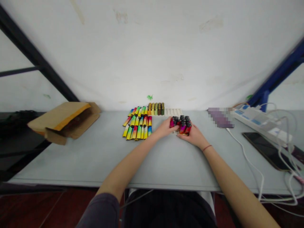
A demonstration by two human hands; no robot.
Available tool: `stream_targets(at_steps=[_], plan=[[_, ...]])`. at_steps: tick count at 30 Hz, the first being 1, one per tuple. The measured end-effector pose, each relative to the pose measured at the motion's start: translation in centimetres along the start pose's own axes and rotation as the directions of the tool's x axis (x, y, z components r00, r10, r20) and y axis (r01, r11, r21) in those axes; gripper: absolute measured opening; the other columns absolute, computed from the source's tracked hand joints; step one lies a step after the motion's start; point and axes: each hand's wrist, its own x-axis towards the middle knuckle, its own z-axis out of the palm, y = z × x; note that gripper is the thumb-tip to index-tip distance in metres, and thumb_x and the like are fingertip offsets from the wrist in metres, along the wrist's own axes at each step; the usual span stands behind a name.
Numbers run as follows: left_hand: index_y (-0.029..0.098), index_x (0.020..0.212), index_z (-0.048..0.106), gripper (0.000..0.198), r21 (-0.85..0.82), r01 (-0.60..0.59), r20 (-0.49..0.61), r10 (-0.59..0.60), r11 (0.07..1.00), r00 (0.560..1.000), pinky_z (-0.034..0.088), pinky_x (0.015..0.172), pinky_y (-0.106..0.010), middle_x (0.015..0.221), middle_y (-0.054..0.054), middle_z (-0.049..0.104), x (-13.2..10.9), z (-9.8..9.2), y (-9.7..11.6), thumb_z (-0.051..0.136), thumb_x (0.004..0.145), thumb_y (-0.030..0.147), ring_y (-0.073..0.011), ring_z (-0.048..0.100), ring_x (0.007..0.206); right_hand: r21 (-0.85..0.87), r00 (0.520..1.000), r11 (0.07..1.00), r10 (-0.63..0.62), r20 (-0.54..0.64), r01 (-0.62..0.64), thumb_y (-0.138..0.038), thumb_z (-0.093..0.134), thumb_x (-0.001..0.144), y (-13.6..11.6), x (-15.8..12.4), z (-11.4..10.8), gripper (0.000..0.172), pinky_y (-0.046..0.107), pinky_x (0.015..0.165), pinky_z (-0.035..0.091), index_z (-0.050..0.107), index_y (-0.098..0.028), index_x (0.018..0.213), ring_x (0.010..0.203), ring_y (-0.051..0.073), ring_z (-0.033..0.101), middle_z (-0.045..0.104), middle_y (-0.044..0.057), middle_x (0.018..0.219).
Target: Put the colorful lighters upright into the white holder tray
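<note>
Several red and purple lighters with black tops [184, 125] stand upright in a cluster between my hands. My left hand [166, 127] closes round the cluster's left side, fingers partly hidden behind it. On the right side, my right hand [193, 136] wraps the lighters from the front and side. Beneath them a bit of white tray shows. Behind lies a white tray with holes [174, 112], and beside it a block of upright lighters with gold tops [156, 109]. Multicoloured lighters with yellow ends [137, 132] lie in three rows to the left.
An open cardboard box [64, 118] lies at the table's left. On the right are a purple phone-like item [219, 117], a black phone [267, 148], a white power strip [263, 123] and tangled white cables [242, 147]. A white wall rises behind the grey table [95, 161].
</note>
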Motion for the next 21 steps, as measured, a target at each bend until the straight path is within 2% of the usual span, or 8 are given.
stream_targets(at_steps=[5,8,10,12,15,18,21], plan=[[0.016,0.110,0.054,0.034,0.003,0.056,-0.062,-0.055,0.998,0.997,0.052,0.089,-0.038,0.101,-0.008,0.070,-0.1,1.0,0.4,0.066,0.086,0.035,-0.0238,0.066,0.093,-0.009,1.000,1.000,0.010,0.027,-0.009,-0.057,0.069,0.079,0.1,0.2,0.0,0.054,0.051,0.107,0.044,0.061,-0.019,0.116,0.119,0.035,0.061,0.062,0.017,0.132],[0.016,0.113,0.054,0.031,-0.069,0.075,-0.185,-0.087,0.995,0.979,0.052,0.091,-0.036,0.108,-0.010,0.071,0.1,0.8,1.2,0.063,0.089,0.035,-0.0232,0.067,0.097,0.011,1.000,1.000,0.006,0.021,-0.006,-0.058,0.068,0.079,0.2,0.2,0.0,0.060,0.051,0.107,0.044,0.058,-0.018,0.123,0.120,0.035,0.061,0.061,0.018,0.135],[0.015,0.116,0.054,0.030,-0.107,0.098,-0.288,-0.126,0.989,0.949,0.052,0.092,-0.035,0.112,-0.011,0.071,0.1,-0.4,2.0,0.060,0.092,0.034,-0.0227,0.067,0.100,0.019,1.000,1.000,0.013,0.013,-0.013,-0.058,0.068,0.079,0.2,0.1,-0.1,0.063,0.052,0.107,0.043,0.056,-0.017,0.125,0.120,0.036,0.061,0.061,0.019,0.136],[0.015,0.115,0.057,0.029,-0.085,0.153,-0.349,-0.174,0.985,0.921,0.052,0.091,-0.033,0.110,-0.012,0.072,-0.3,-2.5,2.7,0.059,0.092,0.033,-0.0225,0.067,0.100,0.020,1.000,1.000,0.017,0.014,-0.017,-0.059,0.067,0.079,0.2,0.1,-0.1,0.062,0.052,0.109,0.042,0.057,-0.016,0.123,0.122,0.036,0.060,0.060,0.020,0.136],[0.013,0.107,0.064,0.030,0.104,0.340,-0.369,-0.281,0.935,0.886,0.053,0.084,-0.032,0.102,-0.011,0.074,-1.4,-7.2,3.1,0.064,0.086,0.034,-0.0234,0.069,0.092,0.024,0.999,0.999,0.027,0.023,-0.028,-0.060,0.067,0.078,0.2,0.1,0.0,0.060,0.051,0.108,0.043,0.059,-0.016,0.119,0.119,0.036,0.062,0.062,0.020,0.134],[0.013,0.104,0.068,0.031,0.280,0.545,-0.421,-0.409,0.790,0.810,0.053,0.083,-0.032,0.101,-0.012,0.075,-2.7,-11.9,2.4,0.062,0.085,0.037,-0.0259,0.070,0.094,0.019,0.999,0.999,0.034,0.015,-0.034,-0.061,0.068,0.077,0.4,0.1,0.1,0.060,0.052,0.106,0.045,0.060,-0.016,0.115,0.115,0.037,0.064,0.064,0.020,0.130],[0.015,0.103,0.070,0.031,0.397,0.689,-0.462,-0.517,0.606,0.721,0.053,0.085,-0.033,0.107,-0.015,0.076,-3.7,-15.0,0.8,0.062,0.085,0.039,-0.0295,0.070,0.104,-0.004,1.000,1.000,0.021,0.010,-0.021,-0.062,0.067,0.077,0.6,0.1,0.3,0.054,0.052,0.105,0.045,0.062,-0.018,0.108,0.113,0.037,0.064,0.064,0.020,0.129]])
